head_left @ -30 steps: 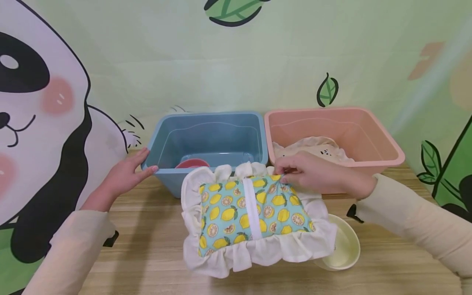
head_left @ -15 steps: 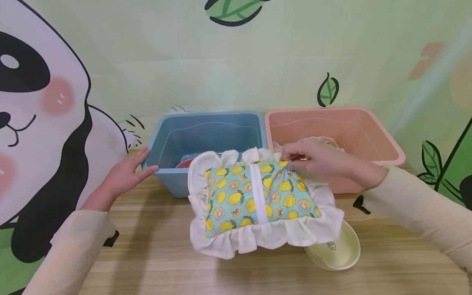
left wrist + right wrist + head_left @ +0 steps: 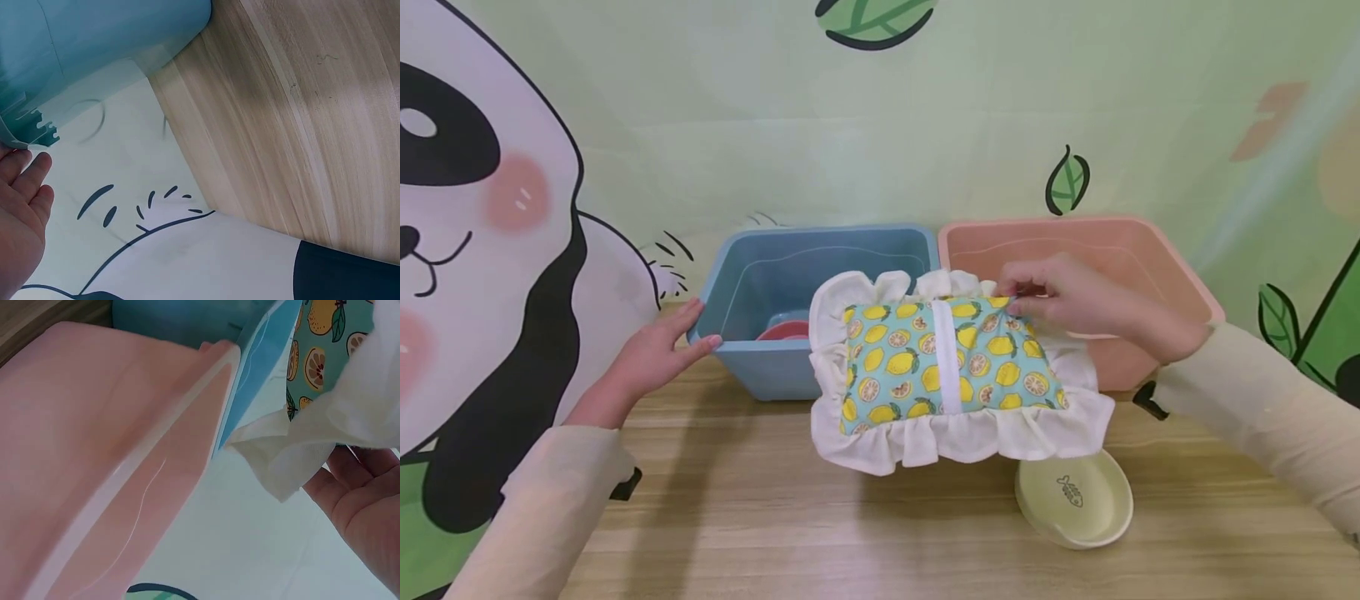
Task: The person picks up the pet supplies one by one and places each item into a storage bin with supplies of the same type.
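Note:
My right hand pinches the upper edge of a small ruffled cushion in the head view. Blue lemon-print cloth, a white band and a white frill make up the cushion, which hangs tilted above the table. It covers part of the front of the blue bin and of the pink bin. In the right wrist view, the frill hides some fingertips. At the blue bin's left front corner rests my left hand, fingers and thumb extended and touching the rim. The left wrist view has those fingers at the rim.
Something red lies inside the blue bin. A pale yellow bowl with a fish-bone drawing stands on the wooden table, right of centre. Both bins stand side by side before a printed panda backdrop.
The cushion and my right hand have moved up and to the right, toward the bins. More of the bowl shows, and the cream cloth in the pink bin is now hidden. My left hand stays put.

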`<state>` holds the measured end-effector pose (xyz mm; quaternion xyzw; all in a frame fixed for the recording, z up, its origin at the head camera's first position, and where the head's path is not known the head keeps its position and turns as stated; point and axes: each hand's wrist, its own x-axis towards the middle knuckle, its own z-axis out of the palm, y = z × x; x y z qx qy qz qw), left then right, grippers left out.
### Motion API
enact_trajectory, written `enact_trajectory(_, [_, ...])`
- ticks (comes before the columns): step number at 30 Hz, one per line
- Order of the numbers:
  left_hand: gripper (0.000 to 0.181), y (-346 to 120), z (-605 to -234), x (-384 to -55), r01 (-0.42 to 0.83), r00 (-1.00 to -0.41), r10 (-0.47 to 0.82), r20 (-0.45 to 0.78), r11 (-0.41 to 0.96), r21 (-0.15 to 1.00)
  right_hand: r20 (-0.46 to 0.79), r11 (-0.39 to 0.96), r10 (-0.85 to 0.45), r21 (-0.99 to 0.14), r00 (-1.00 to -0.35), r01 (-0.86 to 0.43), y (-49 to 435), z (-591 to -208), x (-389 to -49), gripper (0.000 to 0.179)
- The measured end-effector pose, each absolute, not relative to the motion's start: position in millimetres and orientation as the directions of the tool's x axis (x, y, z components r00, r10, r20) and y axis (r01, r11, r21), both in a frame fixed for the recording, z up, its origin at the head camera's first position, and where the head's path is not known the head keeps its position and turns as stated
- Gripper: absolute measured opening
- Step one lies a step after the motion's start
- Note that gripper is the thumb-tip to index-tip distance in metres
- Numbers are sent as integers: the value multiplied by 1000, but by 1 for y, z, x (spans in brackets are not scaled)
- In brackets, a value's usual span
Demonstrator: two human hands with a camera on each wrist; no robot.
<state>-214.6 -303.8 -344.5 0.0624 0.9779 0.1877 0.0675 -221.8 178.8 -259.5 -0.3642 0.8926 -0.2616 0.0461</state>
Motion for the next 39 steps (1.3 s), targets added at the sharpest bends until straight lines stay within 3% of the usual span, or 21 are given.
enact_trajectory(7, [80, -304, -345, -216, 104, -982, 154, -106, 923, 371, 140, 621, -660, -452, -738, -640, 187, -256, -228, 8])
enact_trajectory(15, [79, -305, -345, -216, 110, -983, 155, -97, 924, 366, 122, 700, -574, -440, -809, -563, 196, -251, -231, 9])
enact_trajectory(34, [79, -304, -347, -214, 105, -985, 149, -92, 924, 368, 175, 810, -480, -287, -860, -511, 213, -249, -240, 4])
enact_trajectory(39, [80, -302, -345, -213, 101, -984, 148, -98, 921, 376, 190, 815, -451, -311, -872, -489, 218, -249, -245, 10])
